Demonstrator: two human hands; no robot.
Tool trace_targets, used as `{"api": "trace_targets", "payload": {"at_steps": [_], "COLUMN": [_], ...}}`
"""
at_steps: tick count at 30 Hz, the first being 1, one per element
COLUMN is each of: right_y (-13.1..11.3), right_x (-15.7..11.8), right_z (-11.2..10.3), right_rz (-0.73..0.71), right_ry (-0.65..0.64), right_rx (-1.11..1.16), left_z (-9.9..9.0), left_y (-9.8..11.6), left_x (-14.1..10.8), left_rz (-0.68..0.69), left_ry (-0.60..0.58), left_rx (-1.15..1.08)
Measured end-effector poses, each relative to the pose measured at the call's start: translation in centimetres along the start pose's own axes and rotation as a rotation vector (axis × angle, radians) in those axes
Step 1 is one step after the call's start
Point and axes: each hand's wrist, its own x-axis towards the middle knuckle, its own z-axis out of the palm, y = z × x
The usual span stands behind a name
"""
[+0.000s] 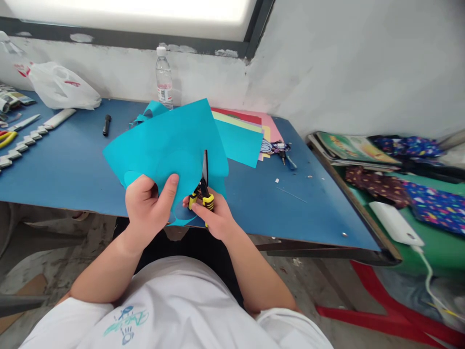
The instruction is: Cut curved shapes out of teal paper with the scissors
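Observation:
My left hand (148,203) grips a large sheet of turquoise paper (174,135) by its near edge, thumb on top. In my right hand (216,215) is a pair of scissors (204,189) with yellow and black handles. The blades point away from me and lie at the sheet, with part of the paper on either side of them. A curved cut edge shows by the blades, and a narrow curled strip (180,222) hangs below. Whether the blades are apart is hard to tell.
On the blue table (65,169) lie a stack of coloured paper (241,140), a black marker (106,125), yellow-handled scissors (22,125) and a folded paper chain (32,138). A water bottle (164,80) and a plastic bag (63,87) stand by the wall. A green table (432,252) adjoins on the right.

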Motion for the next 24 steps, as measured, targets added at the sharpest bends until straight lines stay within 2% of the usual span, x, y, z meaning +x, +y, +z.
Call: {"api": "trace_targets", "payload": {"at_steps": [8,16,20,24], "right_y": [-0.09,0.16,0.26,0.23], "right_x": [0.07,-0.01,-0.06,0.00], "right_z": [0.30,0.16,0.19,0.30], "right_rz": [-0.043,-0.013,-0.030,-0.038], "right_ry": [0.031,0.039,0.003,-0.008], "right_rx": [-0.002,-0.036,0.007,0.047], "left_z": [0.07,-0.13,-0.32,-0.45], "left_y": [0.15,0.05,0.14,0.05], "left_x": [-0.06,-0.06,-0.19,-0.11], "left_rz": [0.045,0.032,0.014,0.059], "left_ry": [-0.003,-0.003,-0.006,0.006], "left_rx": [0.024,0.049,0.038,0.046]}}
